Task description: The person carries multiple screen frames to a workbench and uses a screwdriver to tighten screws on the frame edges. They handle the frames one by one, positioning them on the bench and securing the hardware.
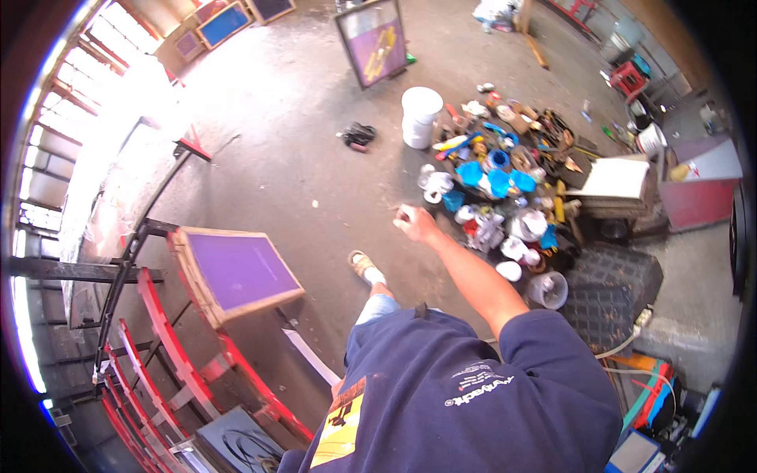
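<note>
Concrete floor (300, 173), one of the hands (414, 223) seemingly curled, white-lettered navy shirt (449, 370)

Harsh white glare across the upper-left floor (244, 102) (dark, bent fisheye rim)

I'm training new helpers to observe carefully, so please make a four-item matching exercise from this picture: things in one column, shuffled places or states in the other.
Things
1. Right hand
2. Wood-framed purple panel
3. White bucket
4. Sandal

Places or states
A. Worn over a white sock
B. Held out over the floor, fingers curled
C. Upright beside the clutter pile
D. At the left, by red rails

Pairs: 1-B, 2-D, 3-C, 4-A
</note>
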Demonstrator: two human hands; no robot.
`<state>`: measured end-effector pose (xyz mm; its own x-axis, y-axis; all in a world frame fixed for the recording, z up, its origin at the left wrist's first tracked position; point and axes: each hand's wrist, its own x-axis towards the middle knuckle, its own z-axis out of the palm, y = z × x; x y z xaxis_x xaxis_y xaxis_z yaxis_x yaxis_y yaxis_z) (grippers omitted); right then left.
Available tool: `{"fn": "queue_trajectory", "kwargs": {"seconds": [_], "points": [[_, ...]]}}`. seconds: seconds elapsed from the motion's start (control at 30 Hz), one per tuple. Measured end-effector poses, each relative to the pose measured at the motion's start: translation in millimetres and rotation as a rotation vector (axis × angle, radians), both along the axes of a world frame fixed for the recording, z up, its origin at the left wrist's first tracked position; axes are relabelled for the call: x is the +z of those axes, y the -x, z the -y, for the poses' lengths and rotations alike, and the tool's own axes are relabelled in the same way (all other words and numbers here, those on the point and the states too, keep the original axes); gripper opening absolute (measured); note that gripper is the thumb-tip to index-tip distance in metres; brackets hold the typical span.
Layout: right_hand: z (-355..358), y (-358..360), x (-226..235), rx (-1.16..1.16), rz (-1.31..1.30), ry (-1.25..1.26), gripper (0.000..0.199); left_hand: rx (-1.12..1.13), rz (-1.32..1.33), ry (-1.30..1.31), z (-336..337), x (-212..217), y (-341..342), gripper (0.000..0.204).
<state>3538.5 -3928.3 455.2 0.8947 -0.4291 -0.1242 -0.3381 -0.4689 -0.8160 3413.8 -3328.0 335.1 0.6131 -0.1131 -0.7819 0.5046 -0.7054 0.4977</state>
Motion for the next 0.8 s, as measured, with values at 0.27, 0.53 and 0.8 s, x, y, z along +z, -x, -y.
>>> {"fn": "queue_trajectory", "kwargs": {"seconds": [0.27,0.53,0.8], "points": [[70,-31,-108,-0.265,-0.377,-0.414,0.046,0.104,0.343,-0.095,176,89,-346,0.059],[194,-201,-132,-0.085,-0.803,-0.344,0.022,0.504,0.453,0.199,304,100,-524,0.050],[379,-526,-109,0.221,-0.325,-0.163,0.004,0.485,-0.112,-0.283,347,-6,-452,0.055]]}}
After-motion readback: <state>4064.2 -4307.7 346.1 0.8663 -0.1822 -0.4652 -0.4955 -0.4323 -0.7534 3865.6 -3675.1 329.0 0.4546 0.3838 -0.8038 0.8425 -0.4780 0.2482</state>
